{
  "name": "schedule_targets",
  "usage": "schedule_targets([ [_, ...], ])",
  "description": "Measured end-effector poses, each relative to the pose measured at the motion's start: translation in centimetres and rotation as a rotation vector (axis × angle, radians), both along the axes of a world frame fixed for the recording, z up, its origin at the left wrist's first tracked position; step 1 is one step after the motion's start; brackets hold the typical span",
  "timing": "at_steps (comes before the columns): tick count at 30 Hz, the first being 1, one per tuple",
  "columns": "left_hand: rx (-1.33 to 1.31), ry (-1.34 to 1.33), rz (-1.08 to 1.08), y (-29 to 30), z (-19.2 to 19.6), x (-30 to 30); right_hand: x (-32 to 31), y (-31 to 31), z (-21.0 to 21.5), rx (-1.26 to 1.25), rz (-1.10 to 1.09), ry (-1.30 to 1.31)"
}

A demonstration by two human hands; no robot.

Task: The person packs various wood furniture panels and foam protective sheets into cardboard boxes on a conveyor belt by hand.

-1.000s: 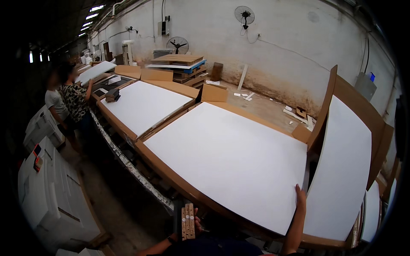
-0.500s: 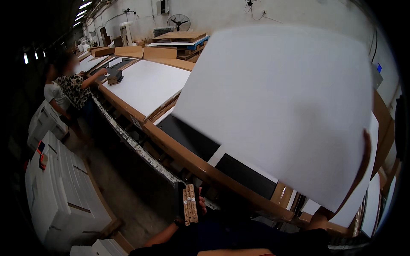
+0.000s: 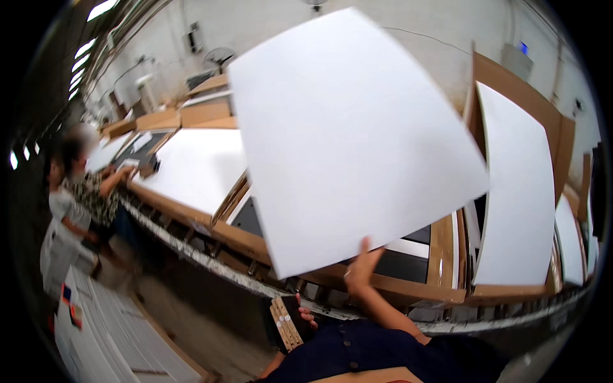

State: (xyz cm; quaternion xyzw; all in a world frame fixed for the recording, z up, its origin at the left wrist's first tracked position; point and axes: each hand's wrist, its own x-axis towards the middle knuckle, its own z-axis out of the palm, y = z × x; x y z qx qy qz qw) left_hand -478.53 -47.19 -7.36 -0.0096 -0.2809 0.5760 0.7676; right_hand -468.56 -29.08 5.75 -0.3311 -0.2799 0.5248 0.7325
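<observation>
White panel (image 3: 357, 147) held up in our right hand (image 3: 363, 273)

From the head view, we have the panel raised and tilted, its broad face toward us and its upper corner high against the wall (image 3: 440, 32). Our right hand grips it at the lower edge; one digit lies over the near face, but we cannot tell how the others wrap behind. The panel is above an open carton (image 3: 440, 294), hiding much of it, and we cannot tell whether its lower left corner touches the carton. Below that edge, a dark board (image 3: 405, 267) and a white strip (image 3: 408, 247) show inside.

Our left hand (image 3: 306, 314) is closed around a small stack (image 3: 285, 323) of boards near our waist, their speckled edges facing up; only some fingers show beside it.

To our right, a second panel (image 3: 520, 191) leans in front of a tall brown flap (image 3: 563, 147). To our left, a third panel (image 3: 198, 169) lies flat, with a dark pile (image 3: 149, 166) on it near a co-worker in a patterned top (image 3: 89, 191). White boards (image 3: 96, 332) stand stacked at our lower left, across from a pale rail (image 3: 249, 279).
</observation>
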Motion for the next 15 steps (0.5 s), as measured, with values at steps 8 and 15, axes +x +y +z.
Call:
schedule_targets([
  [8, -0.042, 0.054, 0.057, -1.1, -0.5, -3.9, -0.9, -8.8, -6.4, -0.780, 1.422, -0.046],
  [15, -0.084, 0.094, 0.061, -1.2, 0.4, -5.1, 1.5, -1.2, -1.0, 0.233, 1.211, -0.751],
])
